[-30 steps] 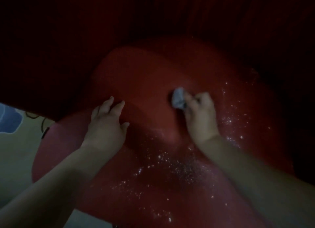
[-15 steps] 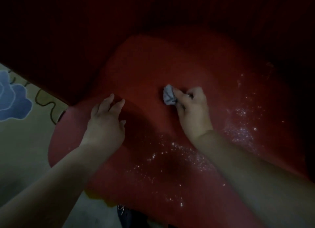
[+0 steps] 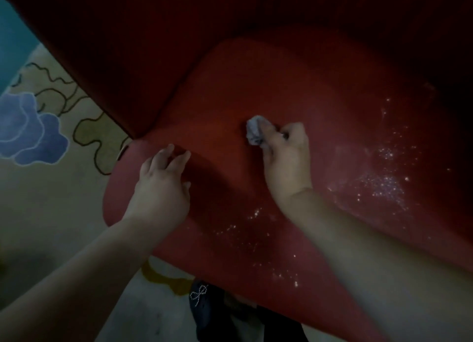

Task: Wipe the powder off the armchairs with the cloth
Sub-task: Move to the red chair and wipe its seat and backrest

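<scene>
Speckling red armchair (image 3: pixel 256 85): white powder (image 3: pixel 384 183)

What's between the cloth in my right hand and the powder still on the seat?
Nothing visible. The cloth, gripped by the right hand, lies on bare red seat; the powder lies to its right and nearer you.

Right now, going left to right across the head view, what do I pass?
Blue flower on the rug → left hand resting on the red seat → crumpled cloth → right hand gripping it → white powder patch.
</scene>
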The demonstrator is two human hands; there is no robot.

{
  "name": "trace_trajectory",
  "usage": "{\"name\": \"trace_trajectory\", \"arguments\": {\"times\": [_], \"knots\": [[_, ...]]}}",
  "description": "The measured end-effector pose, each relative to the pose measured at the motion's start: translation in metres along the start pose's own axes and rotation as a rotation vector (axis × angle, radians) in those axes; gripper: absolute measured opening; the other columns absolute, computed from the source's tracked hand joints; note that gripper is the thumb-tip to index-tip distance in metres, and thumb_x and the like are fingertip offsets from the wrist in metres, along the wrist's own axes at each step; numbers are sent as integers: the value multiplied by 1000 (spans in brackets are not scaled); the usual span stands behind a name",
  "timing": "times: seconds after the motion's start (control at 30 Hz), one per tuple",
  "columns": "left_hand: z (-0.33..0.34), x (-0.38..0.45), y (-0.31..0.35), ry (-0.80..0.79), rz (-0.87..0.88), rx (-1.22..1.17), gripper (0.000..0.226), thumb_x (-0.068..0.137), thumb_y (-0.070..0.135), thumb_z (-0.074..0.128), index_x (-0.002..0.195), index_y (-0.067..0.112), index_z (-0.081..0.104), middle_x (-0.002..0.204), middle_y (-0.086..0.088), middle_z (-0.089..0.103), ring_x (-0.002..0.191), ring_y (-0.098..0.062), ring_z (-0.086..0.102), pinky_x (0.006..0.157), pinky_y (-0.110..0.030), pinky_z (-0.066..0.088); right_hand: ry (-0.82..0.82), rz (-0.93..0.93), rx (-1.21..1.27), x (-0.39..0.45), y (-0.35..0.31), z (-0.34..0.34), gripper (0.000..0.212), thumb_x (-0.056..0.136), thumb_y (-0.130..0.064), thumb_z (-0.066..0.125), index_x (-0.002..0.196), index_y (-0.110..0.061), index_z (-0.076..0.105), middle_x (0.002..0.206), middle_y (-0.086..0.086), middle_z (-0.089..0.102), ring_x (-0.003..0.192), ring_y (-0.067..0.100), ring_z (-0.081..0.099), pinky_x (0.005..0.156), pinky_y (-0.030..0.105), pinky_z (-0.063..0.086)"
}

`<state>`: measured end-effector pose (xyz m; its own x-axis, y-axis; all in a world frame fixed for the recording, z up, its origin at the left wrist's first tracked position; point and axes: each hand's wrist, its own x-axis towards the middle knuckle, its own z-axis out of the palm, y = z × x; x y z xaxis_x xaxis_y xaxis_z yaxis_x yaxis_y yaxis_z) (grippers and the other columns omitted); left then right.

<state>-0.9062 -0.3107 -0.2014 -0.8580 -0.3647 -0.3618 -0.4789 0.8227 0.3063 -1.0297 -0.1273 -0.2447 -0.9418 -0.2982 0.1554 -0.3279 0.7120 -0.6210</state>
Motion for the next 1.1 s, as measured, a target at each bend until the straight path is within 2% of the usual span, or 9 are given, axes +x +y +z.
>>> {"name": "trace_trajectory", "arguments": {"times": [0.07,0.17,0.3,0.4,0.53,0.67,0.87,1.0,1.1], "knots": [[0,-5,-3,1,-18,-9,61,89,14,58,146,20,37,156,-8,23,142,-31,21,114,-45,22,-102,-67,-6,-31,-21,9,27,88,-51,59,81,-26,54,81,-3,49,74,14,47,71,44,46],[0,-14,-10,4,-38,-27,61,90,14,57,146,21,36,156,-7,21,141,-32,21,113,-46,23,-288,-339,-196,-76,-26,-8,35,86,-63,54,90,-28,52,90,-8,53,84,11,50,76,27,43],[2,-30,-20,-14,-71,-46,63,91,15,58,148,25,33,158,-3,17,142,-31,16,115,-46,23,-196,-269,-123,-47,2,-25,17,94,-31,55,110,-26,62,88,1,48,80,19,48,66,32,42],[4,-40,-28,-9,-51,-61,68,88,14,62,148,26,32,159,-2,17,142,-32,16,116,-46,22,-54,-123,-94,-27,-4,4,36,88,-8,55,121,-20,65,92,10,45,81,26,47,70,40,47],[5,-48,-38,-29,5,-62,75,85,18,69,149,27,31,160,0,13,143,-31,14,116,-44,20,-217,-250,-15,-71,-32,19,32,95,-38,47,112,-18,66,91,-6,46,81,8,45,69,32,39],[6,-57,-49,-57,41,-54,85,79,23,76,150,28,28,160,0,9,145,-29,10,117,-42,18,-264,-456,-84,-79,-13,-16,34,91,-15,54,122,-27,61,89,13,51,75,29,50,63,35,43],[10,-66,-57,-55,53,-36,94,77,31,78,151,32,21,161,3,1,146,-24,3,118,-37,10,-56,-117,-15,-38,-35,21,38,87,-13,48,120,-18,66,94,15,47,84,32,48,72,48,47],[11,-66,-61,-37,45,-58,96,74,30,80,151,32,22,161,4,2,146,-24,4,117,-36,12,-273,-436,-47,-89,-55,26,36,90,-21,47,120,-22,68,91,13,51,78,31,50,66,37,44],[12,-68,-66,-36,52,-60,98,73,31,80,151,32,21,161,5,2,146,-22,4,117,-33,10,-222,-448,-100,-77,-29,2,34,90,-16,49,117,-21,69,91,16,53,78,33,52,67,41,47]]}}
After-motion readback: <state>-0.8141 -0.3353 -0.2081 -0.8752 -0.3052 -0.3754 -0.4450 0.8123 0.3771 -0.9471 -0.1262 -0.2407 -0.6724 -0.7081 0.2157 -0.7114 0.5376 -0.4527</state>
